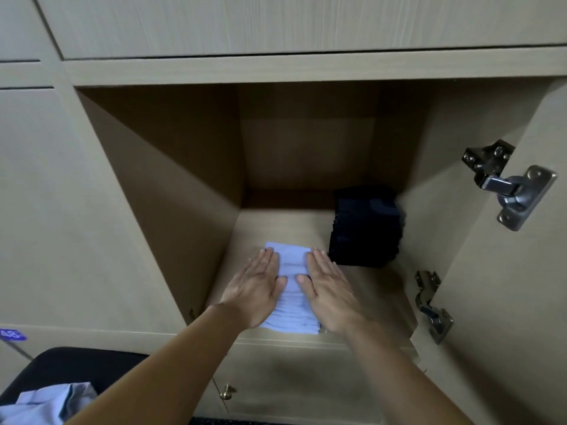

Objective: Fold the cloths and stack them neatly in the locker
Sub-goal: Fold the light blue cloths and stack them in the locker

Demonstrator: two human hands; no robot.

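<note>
Nearest us, at lower left, a loose pale-blue cloth [46,403] lies crumpled on a dark surface [76,363], not yet folded. Beyond it both forearms reach into the open locker [171,185]. The left hand [254,289] and right hand [329,292] lie palm down with fingers straight, gripping nothing. They rest on the left and right flanks of the pale-blue stack [291,265], which sits at the front of the locker floor, left of centre. We judge the step in hand to be settling and squaring this stack. It calls for even pressure from both palms, so the top layer does not skid, and for keeping the front edges flush with one another. The stack should stay parallel to the dark stack [365,228] just beside it, to the rear right. The hands cover the pale stack's side edges, so we cannot confirm their alignment. The loose cloth is cut off by the frame. The dark stack is blurred and its layers cannot be counted, and the locker's back lies in shadow.
</note>
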